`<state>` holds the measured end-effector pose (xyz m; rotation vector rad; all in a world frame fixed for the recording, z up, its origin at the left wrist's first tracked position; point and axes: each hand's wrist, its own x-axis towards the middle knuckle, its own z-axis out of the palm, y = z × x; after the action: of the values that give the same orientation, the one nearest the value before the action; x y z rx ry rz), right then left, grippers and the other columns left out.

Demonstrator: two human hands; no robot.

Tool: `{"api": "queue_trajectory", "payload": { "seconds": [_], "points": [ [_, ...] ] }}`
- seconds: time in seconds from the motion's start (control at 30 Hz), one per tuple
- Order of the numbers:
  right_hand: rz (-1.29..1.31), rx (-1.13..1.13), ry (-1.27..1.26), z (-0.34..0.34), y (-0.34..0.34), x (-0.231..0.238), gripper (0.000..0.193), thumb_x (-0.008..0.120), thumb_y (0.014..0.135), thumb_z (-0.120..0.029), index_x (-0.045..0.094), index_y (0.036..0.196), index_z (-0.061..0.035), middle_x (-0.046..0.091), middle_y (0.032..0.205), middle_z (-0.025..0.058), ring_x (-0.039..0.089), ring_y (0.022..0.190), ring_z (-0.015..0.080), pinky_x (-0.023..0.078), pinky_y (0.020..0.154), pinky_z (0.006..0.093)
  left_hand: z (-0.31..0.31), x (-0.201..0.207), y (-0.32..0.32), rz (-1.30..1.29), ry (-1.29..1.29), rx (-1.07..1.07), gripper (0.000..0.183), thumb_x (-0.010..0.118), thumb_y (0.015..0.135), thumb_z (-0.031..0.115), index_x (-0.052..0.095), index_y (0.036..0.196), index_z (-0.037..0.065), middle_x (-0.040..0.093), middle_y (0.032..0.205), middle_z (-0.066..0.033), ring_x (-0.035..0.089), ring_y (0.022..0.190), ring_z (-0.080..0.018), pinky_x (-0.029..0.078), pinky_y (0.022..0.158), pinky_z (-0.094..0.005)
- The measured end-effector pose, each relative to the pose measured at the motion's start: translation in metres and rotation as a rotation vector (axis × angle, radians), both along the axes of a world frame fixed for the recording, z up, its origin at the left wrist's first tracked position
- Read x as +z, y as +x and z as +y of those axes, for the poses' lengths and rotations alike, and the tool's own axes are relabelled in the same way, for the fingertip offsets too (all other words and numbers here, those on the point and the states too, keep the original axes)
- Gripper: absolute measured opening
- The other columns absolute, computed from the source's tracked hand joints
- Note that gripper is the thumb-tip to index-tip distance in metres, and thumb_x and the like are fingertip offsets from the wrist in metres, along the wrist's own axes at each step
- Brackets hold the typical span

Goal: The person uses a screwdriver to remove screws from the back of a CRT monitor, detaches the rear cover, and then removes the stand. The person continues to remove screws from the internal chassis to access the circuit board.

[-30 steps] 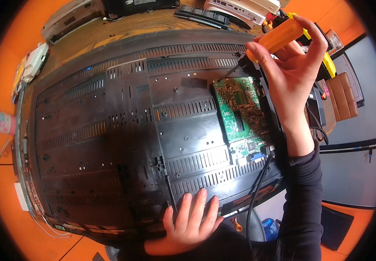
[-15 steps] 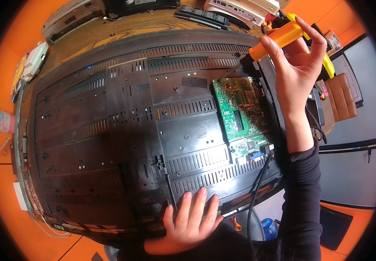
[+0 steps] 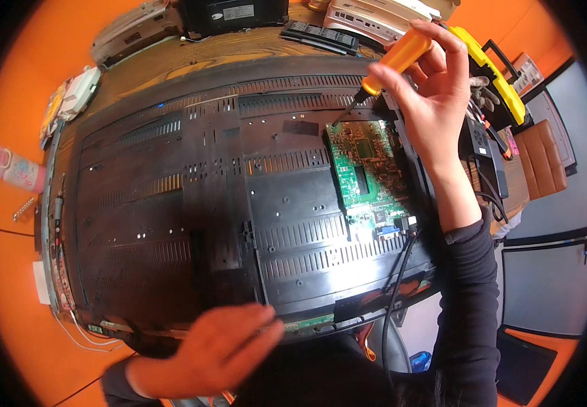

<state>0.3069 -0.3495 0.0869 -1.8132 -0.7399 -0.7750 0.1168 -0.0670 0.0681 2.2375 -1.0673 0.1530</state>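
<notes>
A yellow-handled screwdriver is gripped in my right hand, slanting down to the left. Its tip meets the upper left corner of a green circuit board. That board sits at the right side of a large black slotted plastic panel, which looks like the back of a flat screen. My left hand, a little blurred, is over the panel's near edge with its fingers stretched out and nothing in them. A black cable runs from a connector near the board's lower end toward me.
On the wooden table, a white device and dark keyboard-like strips stand beyond the panel. A yellow-and-black toolbox is at the far right, near a brown cushion. A pink-and-white bottle stands left.
My left hand has slid left and nearer to me, off the panel's surface toward its edge. The screwdriver stands more upright, its tip still at the board's corner. The view has shifted slightly.
</notes>
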Motion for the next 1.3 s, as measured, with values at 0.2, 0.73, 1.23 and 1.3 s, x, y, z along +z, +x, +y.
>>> {"api": "queue_trajectory", "payload": {
  "seconds": [0.2,0.73,1.23,1.3],
  "points": [
    [0.125,0.291,0.123,-0.006,0.005,0.004,0.038,0.046,0.089,-0.003,0.035,0.124,-0.006,0.054,0.113,0.0193,0.053,0.107,0.0256,0.039,0.093,0.0358,-0.048,0.002,0.143,-0.146,-0.008,-0.009,0.038,0.054,0.079,0.005,0.049,0.116,0.0,0.056,0.108,-0.0167,0.054,0.099,-0.032,0.044,0.084,-0.037],
    [0.062,0.138,0.332,0.01,-0.006,-0.01,0.088,0.059,0.076,0.007,0.002,0.14,-0.0097,0.027,0.136,0.0152,0.054,0.099,0.0209,0.05,0.078,0.0341,-0.118,-0.025,0.218,0.281,-0.41,0.025,0.013,0.065,0.074,0.006,0.058,0.081,-0.003,0.063,0.074,-0.0121,0.064,0.072,-0.0196,0.049,0.067,-0.0294],
    [-0.001,-0.045,0.085,0.018,-0.005,-0.017,0.076,0.051,0.079,0.01,0.01,0.14,-0.0096,0.015,0.144,0.0089,0.055,0.098,0.0217,0.048,0.082,0.0334,-0.113,-0.024,0.222,0.311,-0.34,-0.03,0.018,0.056,0.082,0.004,0.059,0.098,-0.005,0.064,0.09,-0.0101,0.061,0.09,-0.0152,0.049,0.08,-0.0273],
    [0.083,-0.002,0.186,0.017,-0.005,-0.016,0.078,0.053,0.079,0.009,0.007,0.14,-0.0103,0.027,0.137,0.0118,0.056,0.096,0.0212,0.048,0.08,0.0328,-0.113,-0.025,0.224,0.402,-0.449,-0.052,0.018,0.056,0.082,0.004,0.06,0.098,-0.004,0.064,0.089,-0.0097,0.061,0.09,-0.0145,0.049,0.079,-0.0269]
  ]
}}
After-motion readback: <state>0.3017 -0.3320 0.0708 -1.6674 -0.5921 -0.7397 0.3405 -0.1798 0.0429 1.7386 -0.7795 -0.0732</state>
